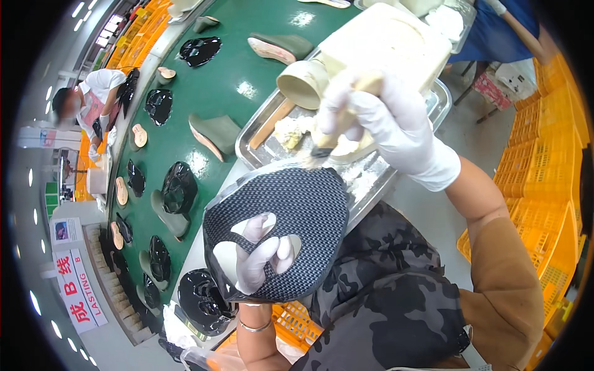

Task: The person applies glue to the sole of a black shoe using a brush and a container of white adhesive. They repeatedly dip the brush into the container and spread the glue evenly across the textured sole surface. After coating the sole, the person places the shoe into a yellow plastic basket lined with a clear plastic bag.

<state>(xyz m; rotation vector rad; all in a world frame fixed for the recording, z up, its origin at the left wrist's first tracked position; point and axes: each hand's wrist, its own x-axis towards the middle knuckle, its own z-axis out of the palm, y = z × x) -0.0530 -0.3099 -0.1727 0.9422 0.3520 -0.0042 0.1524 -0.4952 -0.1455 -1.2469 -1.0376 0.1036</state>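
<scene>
Grey mesh shoe upper (291,216) hangs over our left fingers (263,253); our right fingers (365,114) grip a brush (328,139) tightly, and glue may drip past them.

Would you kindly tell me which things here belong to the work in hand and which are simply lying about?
In hand:
- patterned shoe upper, gripped by the left hand
- brush, held in the right hand
- metal tray and cream container

Lying about:
- grey shoe lasts on the green conveyor belt
- black shoe uppers
- yellow crates
</scene>
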